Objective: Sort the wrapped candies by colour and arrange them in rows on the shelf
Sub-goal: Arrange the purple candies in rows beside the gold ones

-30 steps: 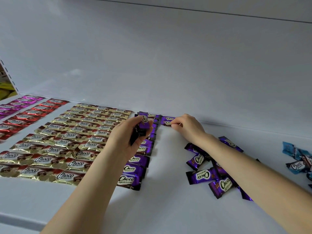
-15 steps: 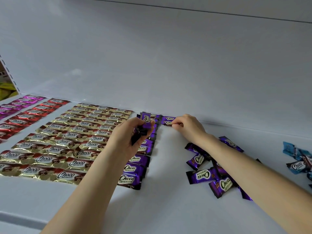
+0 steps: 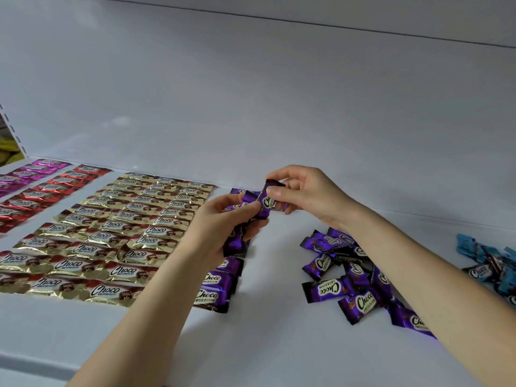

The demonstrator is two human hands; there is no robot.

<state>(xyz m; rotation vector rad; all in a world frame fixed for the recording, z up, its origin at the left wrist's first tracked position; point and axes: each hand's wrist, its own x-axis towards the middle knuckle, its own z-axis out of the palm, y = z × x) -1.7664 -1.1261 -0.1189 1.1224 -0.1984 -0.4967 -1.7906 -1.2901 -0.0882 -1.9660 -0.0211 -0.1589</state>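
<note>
**Holding one purple foil-wrapped candy (image 3: pixel 264 201) between both hands above the white shelf (image 3: pixel 279 344)**

The right hand (image 3: pixel 310 195) pinches the far, crimped end of the purple foil-wrapped candy between thumb and forefinger, with the other fingers curled loosely behind it. The left hand (image 3: pixel 220 227) meets the same candy at its near end, thumb and fingertips pressed against the wrapper. Its palm also grips a small bundle of purple candies (image 3: pixel 235 243), whose dark ends stick out below the fingers. The pinched candy stands nearly upright, clear of the shelf, with its white "Choco" label facing the camera.

Under the left wrist a single row of purple candies (image 3: pixel 216 287) runs from near to far, each one lying flat and packed close to the next. Its far end shows beyond the hands, close to the pale back wall (image 3: pixel 251 93). To the right of that row and apart from it, a loose heap of purple candies (image 3: pixel 354 277) lies in disorder, partly hidden by the right forearm. Further right, at the edge of the view, sits a jumble of blue-wrapped candies (image 3: pixel 491 263).

Left of the purple row, gold-wrapped candies (image 3: pixel 111 233) lie flat in several neat rows, touching side by side. Further left comes a row of red-wrapped candies (image 3: pixel 47 195). A row of magenta-wrapped candies (image 3: pixel 33 171) follows at the far left edge, cut off by the frame.
</note>
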